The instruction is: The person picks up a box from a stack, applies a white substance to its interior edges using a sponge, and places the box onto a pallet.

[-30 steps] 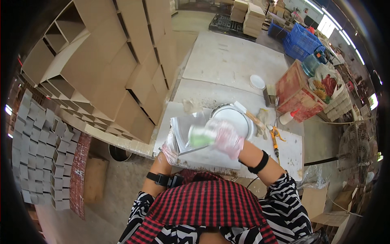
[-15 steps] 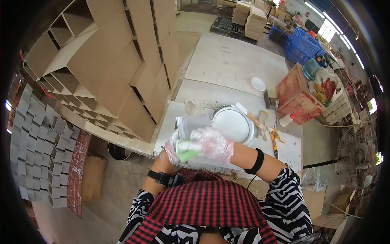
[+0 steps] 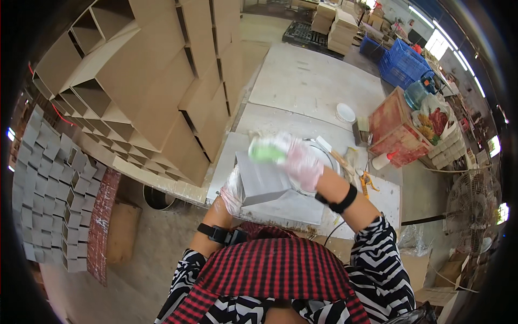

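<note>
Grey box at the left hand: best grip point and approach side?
Grey box: probably by its left edge, from the left, where the left hand is: straight edge, flat faces. The right hand with the green pad covers part of its far edge.

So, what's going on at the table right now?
A person in thin gloves is handling a grey box. The left hand holds it at its left side. The right hand, blurred, has a soft-looking green item near the box's far edge; whether they touch is unclear. That hand partly hides a round container. To the right lie a wooden-handled tool and a white bottle with a red cap.
</note>
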Motion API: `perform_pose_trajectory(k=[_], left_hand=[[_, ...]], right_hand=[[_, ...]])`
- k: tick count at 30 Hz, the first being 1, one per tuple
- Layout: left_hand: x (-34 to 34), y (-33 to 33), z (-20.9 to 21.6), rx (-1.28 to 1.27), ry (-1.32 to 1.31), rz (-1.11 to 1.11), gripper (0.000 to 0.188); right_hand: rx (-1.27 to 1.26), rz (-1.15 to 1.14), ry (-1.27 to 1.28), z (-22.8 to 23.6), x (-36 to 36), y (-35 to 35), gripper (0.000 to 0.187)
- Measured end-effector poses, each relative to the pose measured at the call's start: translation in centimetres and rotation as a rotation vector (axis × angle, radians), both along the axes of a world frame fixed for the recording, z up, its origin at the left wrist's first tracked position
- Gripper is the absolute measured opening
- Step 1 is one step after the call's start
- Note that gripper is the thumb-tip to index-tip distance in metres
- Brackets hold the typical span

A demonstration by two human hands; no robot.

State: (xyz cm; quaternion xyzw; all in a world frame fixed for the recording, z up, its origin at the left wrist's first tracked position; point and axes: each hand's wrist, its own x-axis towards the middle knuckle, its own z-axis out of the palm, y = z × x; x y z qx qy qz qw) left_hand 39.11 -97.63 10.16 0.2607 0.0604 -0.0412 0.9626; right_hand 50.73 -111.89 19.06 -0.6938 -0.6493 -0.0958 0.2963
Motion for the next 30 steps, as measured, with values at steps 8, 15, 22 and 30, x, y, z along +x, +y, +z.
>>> perform_pose_trajectory(k=[8,15,22,30], left_hand=[[-0.3,0.3,-0.4,-0.027,-0.121,-0.129,0.039],[-0.3,-0.2,-0.8,0.004,-0.044,-0.062,0.038],[-0.6,-0.2,0.1,0.001,-0.077,-0.091,0.038],[-1.7,0.2,-0.6,-0.13,-0.029,0.072,0.038]], right_hand=[[-0.364,0.002,-0.112,-0.6,-2.5,0.7,0.049],[-0.279,-0.098,0.179,1.7,1.0,1.9,0.038],[-0.263,0.035,-0.045,-1.1,-2.8,3.0,0.038],[-0.025,-0.304,0.996,2.1,2.7,0.4,0.044]])
